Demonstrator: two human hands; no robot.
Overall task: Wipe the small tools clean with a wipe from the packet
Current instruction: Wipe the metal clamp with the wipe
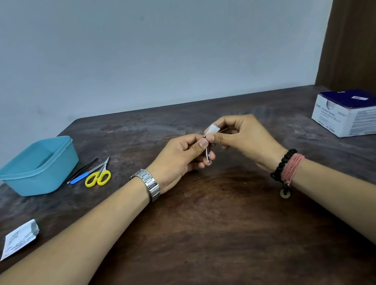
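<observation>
Head view shows your two hands meeting above the middle of the dark, worn wooden table (196, 238). Your left hand (179, 155), with a steel watch (149, 184) on its wrist, pinches a slim silver metal tool (207, 155) between thumb and fingers; most of the tool is hidden by your fingers, so you cannot tell what kind it is. Your right hand (242, 136), with two bracelets (286, 169) at its wrist, one of black beads and one of pink cord, grips a small white wipe (212, 130) folded round the tool's far end. A thin dark tip pokes out just right of the wipe, too small to make out.

At the far left stands one light blue plastic tub (39, 167), its inside partly hidden by its near wall. Just right of it lie three tools: one black pair of tweezers (83, 169), one blue-handled tool (82, 176) and one yellow-handled pair of scissors (99, 176). One torn white wipe packet (18, 239) lies near left, print unreadable. One white and navy cardboard box (356, 114) sits far right.
</observation>
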